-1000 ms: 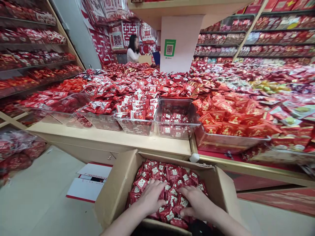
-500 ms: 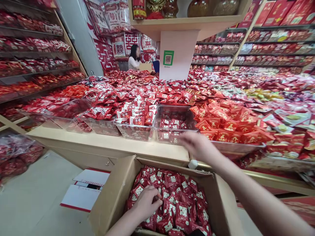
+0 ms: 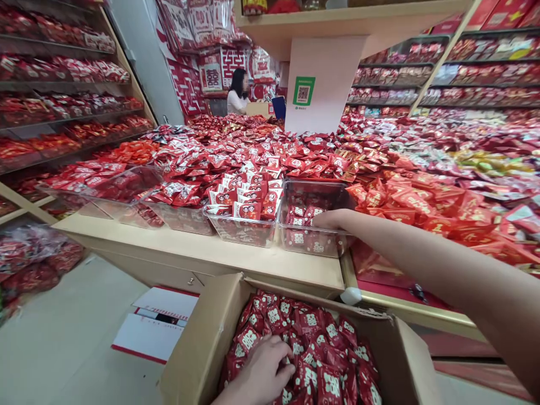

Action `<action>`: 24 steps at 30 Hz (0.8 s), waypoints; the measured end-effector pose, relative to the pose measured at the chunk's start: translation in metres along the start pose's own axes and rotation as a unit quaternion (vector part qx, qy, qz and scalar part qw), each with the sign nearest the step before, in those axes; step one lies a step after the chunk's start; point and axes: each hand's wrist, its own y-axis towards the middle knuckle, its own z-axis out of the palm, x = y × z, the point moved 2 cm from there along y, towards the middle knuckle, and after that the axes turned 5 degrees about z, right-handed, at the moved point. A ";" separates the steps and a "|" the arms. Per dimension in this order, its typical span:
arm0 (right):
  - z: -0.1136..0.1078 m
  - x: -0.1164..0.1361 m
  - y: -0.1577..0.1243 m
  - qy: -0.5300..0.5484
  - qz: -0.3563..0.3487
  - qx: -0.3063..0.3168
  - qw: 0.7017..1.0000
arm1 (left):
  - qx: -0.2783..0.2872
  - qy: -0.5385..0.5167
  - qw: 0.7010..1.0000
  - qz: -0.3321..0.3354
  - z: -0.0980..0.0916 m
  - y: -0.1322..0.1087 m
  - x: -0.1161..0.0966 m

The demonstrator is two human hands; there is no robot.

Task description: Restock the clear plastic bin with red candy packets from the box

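My left hand [image 3: 265, 368] rests on the small red wrapped packets [image 3: 310, 320] with white double-happiness characters, which fill an open cardboard box [image 3: 198, 343]. Its fingers are curled in among the packets, and what they hold, if anything, is hidden. My right hand [image 3: 331, 219] reaches down into a clear plastic bin [image 3: 310, 244] on the counter. A low layer of similar red packets [image 3: 297, 212] lies in that bin. The fingertips of my right hand are out of sight, so I cannot tell what they hold.
A bin of red-and-white packets [image 3: 248, 205] stands left of the reached-into bin, orange-red packets [image 3: 422, 205] to its right. The wooden counter edge [image 3: 211, 253] lies behind the box. White-and-red cartons [image 3: 147, 332] lie on the floor. A person [image 3: 237, 95] is at the back.
My right hand has gone from above the bin's front edge down into the bin. My left hand stays among the packets in the box. The view has shifted slightly.
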 end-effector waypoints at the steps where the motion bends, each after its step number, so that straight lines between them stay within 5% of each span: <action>1: -0.002 -0.002 -0.001 -0.016 -0.006 0.010 1.000 | 0.002 0.001 1.000 0.002 0.000 0.000 0.000; 9: -0.013 -0.025 0.012 0.014 0.052 0.126 0.991 | 0.011 -0.007 1.000 0.010 -0.001 0.000 -0.001; 17: -0.002 -0.010 0.019 0.001 0.113 0.052 0.992 | 0.018 -0.001 1.000 0.013 -0.004 0.000 -0.003; 24: -0.009 -0.003 0.009 -0.045 0.083 0.011 0.995 | 0.016 0.006 1.000 0.013 -0.002 0.000 -0.003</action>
